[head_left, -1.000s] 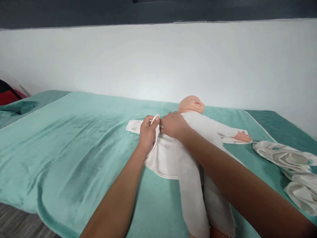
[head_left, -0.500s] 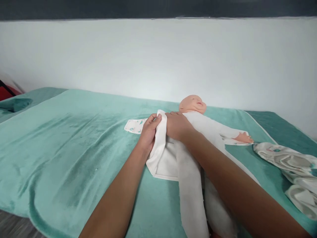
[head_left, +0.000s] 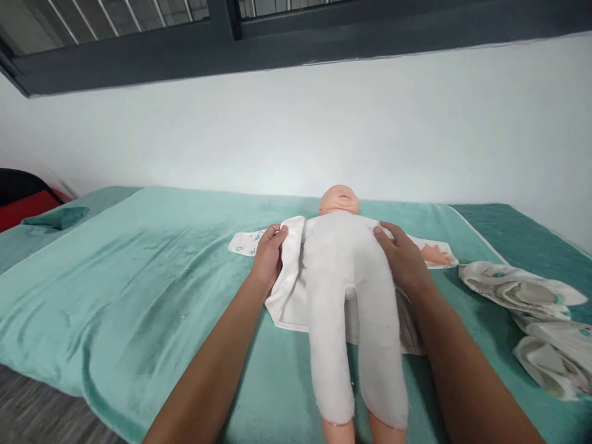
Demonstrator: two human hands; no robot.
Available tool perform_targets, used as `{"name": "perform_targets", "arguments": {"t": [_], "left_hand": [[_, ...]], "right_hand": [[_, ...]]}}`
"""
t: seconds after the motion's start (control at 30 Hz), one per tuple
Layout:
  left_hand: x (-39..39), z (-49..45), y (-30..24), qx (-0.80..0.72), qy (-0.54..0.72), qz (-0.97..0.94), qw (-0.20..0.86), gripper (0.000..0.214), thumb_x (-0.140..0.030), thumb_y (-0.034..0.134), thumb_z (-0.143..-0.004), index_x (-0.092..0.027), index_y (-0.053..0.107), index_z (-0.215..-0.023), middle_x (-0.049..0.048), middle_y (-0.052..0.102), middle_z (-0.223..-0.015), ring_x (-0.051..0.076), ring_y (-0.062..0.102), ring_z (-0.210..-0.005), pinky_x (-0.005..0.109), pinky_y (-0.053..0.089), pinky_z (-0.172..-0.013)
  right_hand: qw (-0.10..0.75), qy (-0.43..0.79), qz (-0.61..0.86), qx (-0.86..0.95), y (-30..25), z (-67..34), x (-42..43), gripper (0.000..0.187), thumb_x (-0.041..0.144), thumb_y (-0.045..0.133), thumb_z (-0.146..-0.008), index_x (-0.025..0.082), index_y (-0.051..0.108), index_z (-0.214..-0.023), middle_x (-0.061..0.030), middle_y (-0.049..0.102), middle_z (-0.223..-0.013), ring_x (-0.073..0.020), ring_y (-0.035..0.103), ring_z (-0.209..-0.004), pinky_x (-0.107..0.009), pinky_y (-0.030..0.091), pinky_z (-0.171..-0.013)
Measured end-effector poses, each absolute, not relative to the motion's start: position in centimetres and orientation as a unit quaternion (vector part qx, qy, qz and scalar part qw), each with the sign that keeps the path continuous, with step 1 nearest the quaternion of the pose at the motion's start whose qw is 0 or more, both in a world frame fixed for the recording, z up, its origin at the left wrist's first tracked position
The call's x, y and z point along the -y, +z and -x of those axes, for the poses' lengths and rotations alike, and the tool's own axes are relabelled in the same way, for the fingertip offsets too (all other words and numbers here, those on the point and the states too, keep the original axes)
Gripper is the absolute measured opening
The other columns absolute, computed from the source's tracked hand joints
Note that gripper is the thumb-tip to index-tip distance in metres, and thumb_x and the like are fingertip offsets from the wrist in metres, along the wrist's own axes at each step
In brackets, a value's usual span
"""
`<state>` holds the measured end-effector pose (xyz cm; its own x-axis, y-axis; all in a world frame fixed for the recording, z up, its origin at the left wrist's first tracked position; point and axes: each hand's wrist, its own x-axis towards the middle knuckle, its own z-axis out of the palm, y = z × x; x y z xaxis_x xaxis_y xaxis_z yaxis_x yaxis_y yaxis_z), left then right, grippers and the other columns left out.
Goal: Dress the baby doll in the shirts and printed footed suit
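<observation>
A baby doll (head_left: 340,253) with a white cloth body lies on its back, head toward the wall. Spread beneath it is a baby shirt (head_left: 289,311), white inside, its sleeves printed with small green figures. My left hand (head_left: 269,256) is closed on the shirt's front panel, which is folded up beside the doll's torso. My right hand (head_left: 404,256) is closed at the doll's other side, by the shoulder, on the shirt's other edge; its fingertips are partly hidden. A doll's hand (head_left: 436,254) sticks out of the right sleeve.
A green plush blanket (head_left: 139,277) covers the bed. Bunched printed baby clothes (head_left: 522,290) lie to the right. A red and black item (head_left: 28,197) stands at the far left. The white wall (head_left: 259,135) rises behind, under a dark window frame (head_left: 139,61).
My right hand has moved from the left-hand panel across the doll to its right side. My left hand keeps its hold on the shirt. The view has shifted, showing more window.
</observation>
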<state>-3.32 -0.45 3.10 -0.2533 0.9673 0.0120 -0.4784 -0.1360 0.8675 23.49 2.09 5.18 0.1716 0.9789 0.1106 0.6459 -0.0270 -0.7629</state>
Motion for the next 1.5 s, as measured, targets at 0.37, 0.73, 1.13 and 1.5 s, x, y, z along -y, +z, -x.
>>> {"name": "perform_targets", "arguments": {"t": [0.37, 0.73, 1.13, 1.5], "left_hand": [[-1.9, 1.9, 8.9, -0.557, 0.612, -0.391, 0.403, 0.017, -0.03, 0.063, -0.086, -0.018, 0.057, -0.075, -0.004, 0.053, -0.061, 0.01, 0.046, -0.054, 0.022, 0.037, -0.054], [3.1, -1.9, 12.7, -0.477, 0.485, -0.523, 0.513, 0.027, -0.043, 0.074, -0.079, -0.018, 0.066, -0.086, 0.009, 0.07, -0.095, 0.017, 0.067, -0.056, 0.027, 0.046, -0.05], [3.7, 14.3, 0.2, -0.775, 0.22, -0.593, 0.006, 0.058, -0.04, 0.052, -0.092, -0.02, 0.047, -0.146, 0.0172, 0.056, -0.145, 0.039, 0.049, -0.134, 0.056, 0.037, -0.109], [3.9, 14.9, -0.3, -0.775, 0.226, -0.586, -0.065, 0.055, -0.015, 0.038, -0.091, -0.019, 0.051, -0.145, 0.0129, 0.046, -0.155, 0.034, 0.04, -0.143, 0.054, 0.038, -0.112]], "right_hand": [[0.452, 0.572, 0.456, 0.51, 4.5, -19.6, -1.0, 0.098, 0.057, 0.071, -0.081, 0.03, 0.019, -0.16, -0.0127, 0.043, -0.157, -0.027, 0.051, -0.137, -0.045, 0.041, -0.115], [0.405, 0.56, 0.443, 0.572, 5.5, -19.2, 0.0, 0.087, 0.053, 0.06, -0.091, 0.024, 0.014, -0.16, -0.0155, 0.051, -0.15, -0.0262, 0.06, -0.128, -0.045, 0.051, -0.105], [0.403, 0.527, 0.489, 0.566, 5.9, -19.2, -0.1, 0.077, 0.049, 0.059, -0.093, 0.023, 0.027, -0.158, -0.0132, 0.062, -0.138, -0.0246, 0.064, -0.118, -0.041, 0.051, -0.104], [0.394, 0.445, 0.533, 0.602, 4.9, -20.8, -1.4, 0.061, 0.051, 0.065, -0.085, 0.022, 0.054, -0.138, -0.007, 0.076, -0.101, -0.0225, 0.071, -0.09, -0.041, 0.056, -0.089]]}}
